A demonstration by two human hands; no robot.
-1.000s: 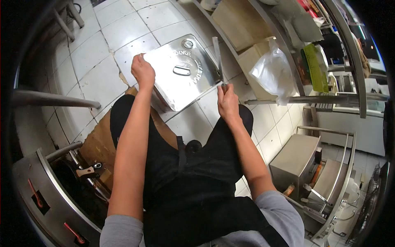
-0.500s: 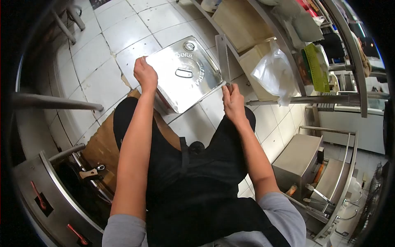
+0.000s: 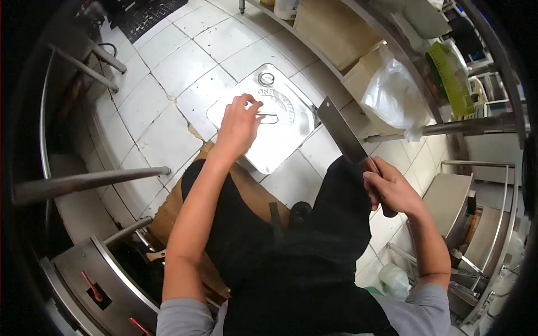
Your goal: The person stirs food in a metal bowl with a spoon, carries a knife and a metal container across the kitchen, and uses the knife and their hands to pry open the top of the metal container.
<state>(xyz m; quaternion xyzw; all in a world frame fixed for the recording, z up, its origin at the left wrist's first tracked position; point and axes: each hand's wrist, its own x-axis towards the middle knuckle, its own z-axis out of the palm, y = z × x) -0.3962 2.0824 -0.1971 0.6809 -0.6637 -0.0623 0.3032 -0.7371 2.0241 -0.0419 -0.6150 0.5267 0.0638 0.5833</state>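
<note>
A square, shiny metal lid with stamped letters and a round fitting lies low over the tiled floor in front of me. My left hand is over its left half, fingers curved and apart, at the left end of the lid's small handle; whether the fingertips touch it, I cannot tell. On the right, my right hand grips the brown handle of a cleaver. Its broad blade points up and left, its tip near the lid's right corner.
Brown cardboard lies beneath my legs. A metal shelf with a clear plastic bag and a green basket stands at the right. A metal bar juts in from the left, above a steel unit with red knobs.
My left hand has gone from the lid's left corner to its handle. My right hand has drawn the cleaver away from the lid's edge, toward the right and nearer to me.
</note>
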